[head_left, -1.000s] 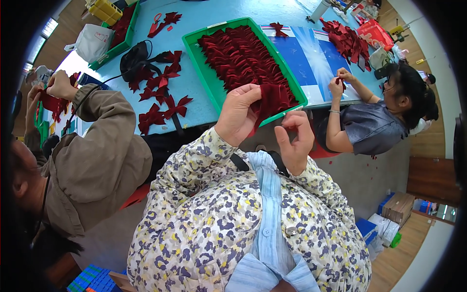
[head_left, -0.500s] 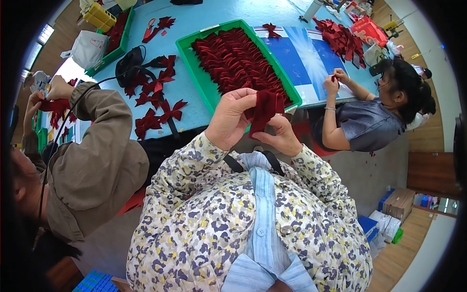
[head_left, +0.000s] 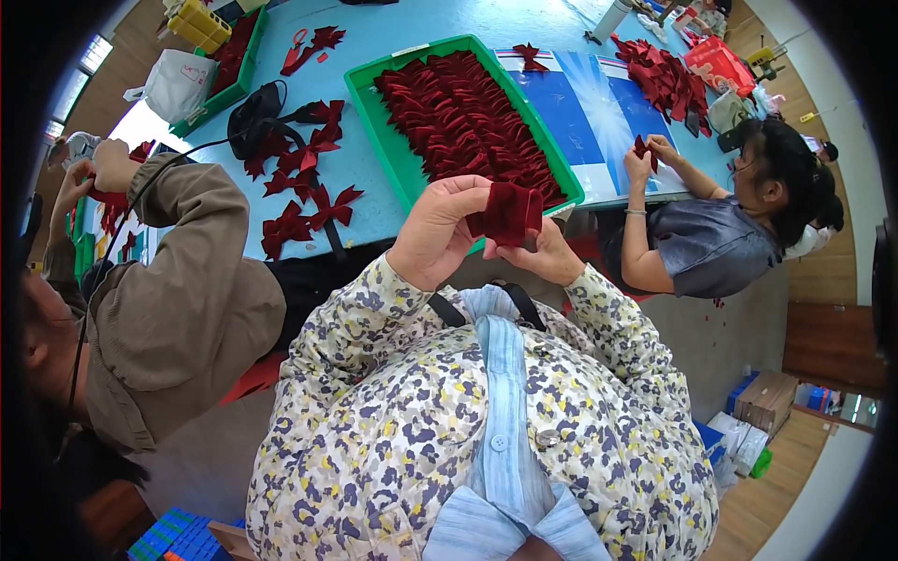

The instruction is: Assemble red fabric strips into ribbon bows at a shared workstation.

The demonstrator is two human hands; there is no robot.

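Note:
A dark red velvet ribbon, folded into a short loop, is held up in front of my chest near the table's edge. My left hand pinches its left side between thumb and fingers. From the lower right, my right hand grips the ribbon's bottom edge; the ribbon covers some of those fingertips. Just beyond my hands stands a green tray filled with rows of dark red bows.
Loose red bows and a black cord lie left of the tray. Beside the blue-and-white printed sheet is a heap of red bows. A co-worker in a brown jacket sits close on my left, another in grey on my right.
The ribbon's hanging lower end has been folded up into a more compact loop. My right hand has moved slightly up and closer to my left. The view has shifted a little.

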